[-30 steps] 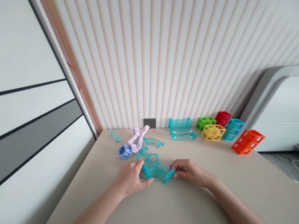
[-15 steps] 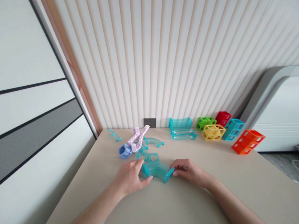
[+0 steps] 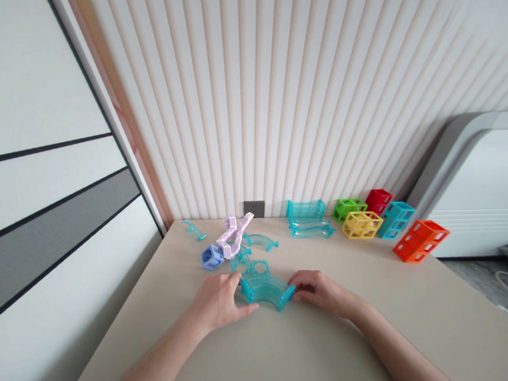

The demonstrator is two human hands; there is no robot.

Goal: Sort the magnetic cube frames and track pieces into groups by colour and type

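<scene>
A stack of curved, clear teal track pieces (image 3: 267, 291) lies on the table between my hands. My left hand (image 3: 221, 300) is at its left end, thumb and fingers spread apart around that end. At the right end, my right hand (image 3: 316, 290) pinches the edge between thumb and fingers. Just behind the stack are small teal pieces with round holes (image 3: 259, 267). Another curved teal piece (image 3: 262, 241) lies farther back.
Behind my left hand are a blue cube frame (image 3: 212, 257) and a pink-lilac zigzag piece (image 3: 231, 240). Straight teal pieces (image 3: 306, 209) lie near the wall. Yellow (image 3: 362, 225), green (image 3: 349, 209), red (image 3: 378, 201), blue (image 3: 396, 219) and orange (image 3: 421, 240) frames stand right.
My left hand's fingers have shifted slightly left, off the stack's left end. The stack and my right hand are nearly where they were.
</scene>
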